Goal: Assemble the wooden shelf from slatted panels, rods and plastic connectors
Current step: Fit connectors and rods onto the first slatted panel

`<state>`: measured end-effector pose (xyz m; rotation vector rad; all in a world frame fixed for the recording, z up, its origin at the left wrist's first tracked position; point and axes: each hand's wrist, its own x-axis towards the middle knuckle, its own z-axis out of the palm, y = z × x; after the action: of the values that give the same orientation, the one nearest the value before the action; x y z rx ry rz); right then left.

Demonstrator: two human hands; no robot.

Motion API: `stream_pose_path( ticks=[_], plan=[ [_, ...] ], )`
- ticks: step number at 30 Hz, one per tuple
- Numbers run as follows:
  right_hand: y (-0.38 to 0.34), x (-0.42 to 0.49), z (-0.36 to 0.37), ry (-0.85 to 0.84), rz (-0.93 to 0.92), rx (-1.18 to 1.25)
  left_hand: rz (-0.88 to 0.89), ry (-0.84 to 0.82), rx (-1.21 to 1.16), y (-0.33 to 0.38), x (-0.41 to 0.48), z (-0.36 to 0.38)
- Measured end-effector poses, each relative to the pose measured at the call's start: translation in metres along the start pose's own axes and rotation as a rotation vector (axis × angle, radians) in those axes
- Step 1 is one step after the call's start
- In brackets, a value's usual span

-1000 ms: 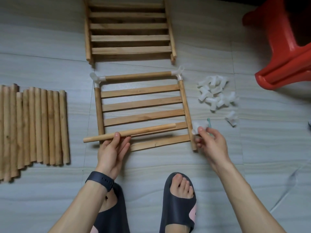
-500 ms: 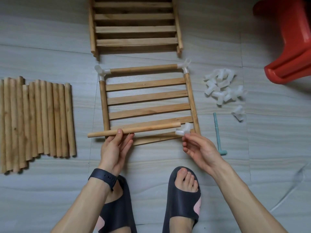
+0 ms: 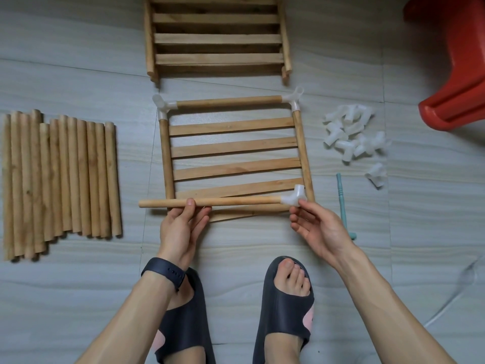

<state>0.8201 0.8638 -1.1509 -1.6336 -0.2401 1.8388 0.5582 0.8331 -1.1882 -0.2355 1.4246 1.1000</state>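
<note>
A slatted wooden panel (image 3: 233, 148) lies flat on the floor, with a rod (image 3: 228, 101) along its far edge joined by two white plastic connectors (image 3: 294, 99). My left hand (image 3: 183, 224) pinches a loose rod (image 3: 210, 202) held level over the panel's near edge. The rod's right end sits in a white connector (image 3: 295, 198), which my right hand (image 3: 317, 227) pinches at the fingertips. A second slatted panel (image 3: 217, 38) lies further away.
Several spare rods (image 3: 60, 177) lie side by side at the left. A heap of white connectors (image 3: 351, 135) and a teal tool (image 3: 343, 203) are at the right. A red plastic stool (image 3: 456, 64) stands at the top right. My sandalled feet are below.
My right hand brought the white connector from the panel's right side onto the right end of the rod. My left hand kept hold of the rod, which now lies level.
</note>
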Motion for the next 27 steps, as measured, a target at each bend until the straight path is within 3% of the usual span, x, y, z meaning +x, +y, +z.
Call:
stream_pose_path(
  ticks=[11,16,19,23,27],
  plan=[
    [-0.005,-0.004,-0.004,-0.148,-0.111,-0.282,0.07,0.022,0.052,-0.006,-0.006,0.011],
    [-0.01,-0.004,-0.002,-0.096,-0.13,-0.231,0.044,0.052,0.042,-0.019,-0.015,0.014],
    [-0.011,0.002,-0.006,0.019,-0.121,-0.189,-0.011,0.018,0.037,-0.032,-0.019,0.015],
    [-0.007,0.007,-0.015,0.16,0.001,-0.036,-0.026,-0.017,0.058,-0.038,-0.015,0.03],
    [-0.012,0.008,-0.021,0.171,0.088,0.041,-0.019,-0.016,0.1,-0.04,-0.011,0.037]
  ],
)
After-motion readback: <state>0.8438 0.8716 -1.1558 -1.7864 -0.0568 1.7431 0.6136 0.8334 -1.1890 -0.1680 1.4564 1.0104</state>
